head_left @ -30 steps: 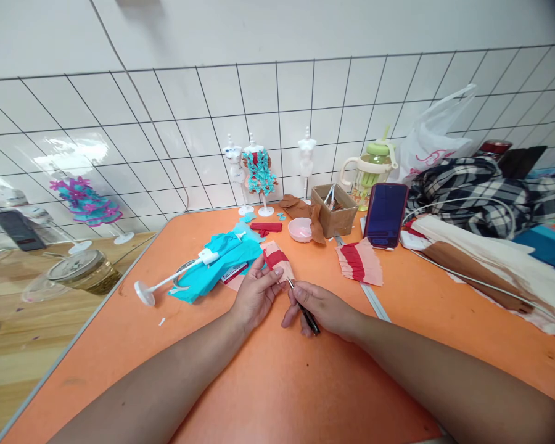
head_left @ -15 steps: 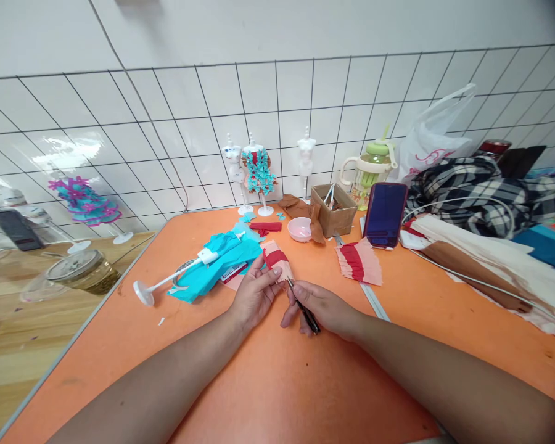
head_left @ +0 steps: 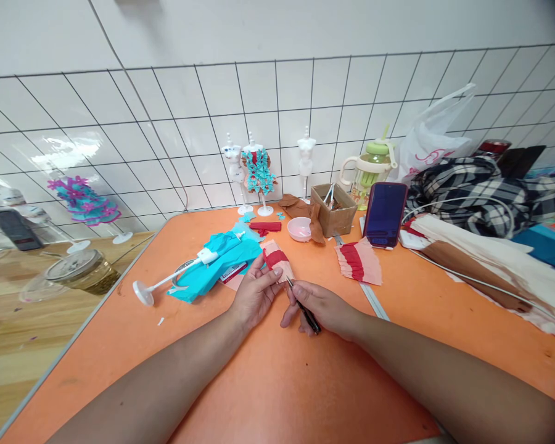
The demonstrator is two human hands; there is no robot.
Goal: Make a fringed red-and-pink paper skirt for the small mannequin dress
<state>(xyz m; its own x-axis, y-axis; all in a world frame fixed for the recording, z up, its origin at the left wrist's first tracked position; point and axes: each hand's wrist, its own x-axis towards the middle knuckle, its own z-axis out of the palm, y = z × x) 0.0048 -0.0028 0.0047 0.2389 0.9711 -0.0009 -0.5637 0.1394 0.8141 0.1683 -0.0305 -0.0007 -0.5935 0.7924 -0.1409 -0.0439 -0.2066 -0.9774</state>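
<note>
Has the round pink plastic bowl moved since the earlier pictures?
No, the round pink plastic bowl sits where it did, left of the open brown cardboard box.

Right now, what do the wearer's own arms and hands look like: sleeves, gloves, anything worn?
Left hand and right hand are both ungloved, with no rings, watch or bracelet visible. No sleeve shows on either forearm within view; the upper arms are out of frame. One small spot marks the left forearm. Nail finish is too small to tell.

Bare orange tabletop (head_left: 268, 382) lies open nearest the viewer; beyond the hands (head_left: 282, 299), clutter blocks passage.
</note>
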